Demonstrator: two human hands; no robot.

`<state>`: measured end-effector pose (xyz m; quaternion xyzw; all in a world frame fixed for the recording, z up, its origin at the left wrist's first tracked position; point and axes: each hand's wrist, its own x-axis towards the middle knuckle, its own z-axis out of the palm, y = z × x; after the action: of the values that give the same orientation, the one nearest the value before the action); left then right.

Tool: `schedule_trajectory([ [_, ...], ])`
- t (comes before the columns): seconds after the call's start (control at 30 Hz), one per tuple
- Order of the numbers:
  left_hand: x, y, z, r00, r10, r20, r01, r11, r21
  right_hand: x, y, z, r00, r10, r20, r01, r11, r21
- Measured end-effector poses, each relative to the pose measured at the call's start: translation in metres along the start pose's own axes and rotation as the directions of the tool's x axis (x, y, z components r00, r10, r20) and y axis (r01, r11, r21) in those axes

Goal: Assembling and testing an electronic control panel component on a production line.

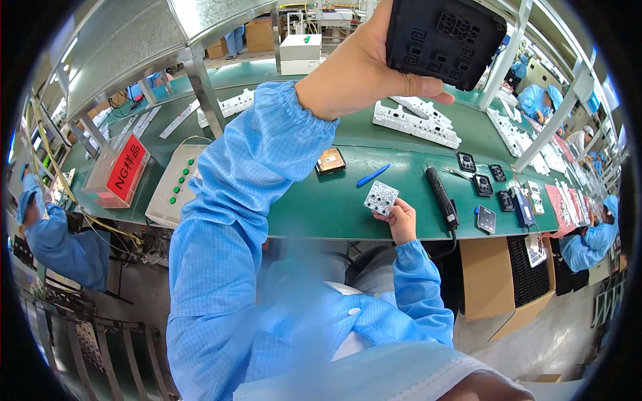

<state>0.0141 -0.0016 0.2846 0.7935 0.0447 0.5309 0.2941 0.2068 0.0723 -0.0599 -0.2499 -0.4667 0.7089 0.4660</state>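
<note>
Raised high and close to the camera, my left hand (364,70) grips a square black plastic housing (445,43) by its left edge, thumb along the bottom. Cutouts and a honeycomb pattern mark the side facing me. Lower down, at the bench's front edge, my right hand (402,220) pinches a small square white circuit board (381,198) with dark parts on it. A blue pen (373,175) lies just beyond the board. To the right of that hand rests a black electric screwdriver (442,198) with its cord trailing over the edge.
Several small black housings (483,185), tweezers (457,174) and a dark-screened device (486,219) lie at the right. White plastic strips (416,124) lie farther back. A button box (167,194) and red-labelled bin (122,172) stand left. Below the bench sits a cardboard box (488,277).
</note>
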Motion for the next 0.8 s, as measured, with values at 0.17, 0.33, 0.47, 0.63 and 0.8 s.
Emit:
schedule_trajectory([
  [0.17, -0.0022, -0.0005, -0.0001, 1.000, 0.000, 0.011, 0.000, 0.999, -0.035, -0.0001, -0.0004, 0.0022, 1.000, 0.017, -0.005, -0.017, 1.000, -0.015],
  [0.33, -0.0046, -0.0009, 0.0016, 0.999, -0.043, 0.001, 0.043, 0.987, -0.157, -0.0019, -0.0014, 0.0049, 1.000, 0.013, -0.009, -0.013, 1.000, 0.020],
  [0.47, -0.0072, 0.0002, 0.0020, 0.996, -0.085, -0.020, 0.083, 0.992, -0.097, -0.0018, -0.0011, 0.0025, 1.000, 0.013, 0.004, -0.013, 1.000, 0.010],
  [0.63, -0.0086, 0.0025, 0.0036, 0.985, -0.160, -0.060, 0.141, 0.960, -0.244, -0.0011, 0.0008, 0.0029, 1.000, 0.009, 0.017, -0.008, 1.000, -0.018],
  [0.8, -0.0095, 0.0005, 0.0019, 0.979, -0.172, -0.109, 0.143, 0.963, -0.228, -0.0016, -0.0012, 0.0042, 1.000, 0.014, 0.025, -0.013, 1.000, -0.022],
])
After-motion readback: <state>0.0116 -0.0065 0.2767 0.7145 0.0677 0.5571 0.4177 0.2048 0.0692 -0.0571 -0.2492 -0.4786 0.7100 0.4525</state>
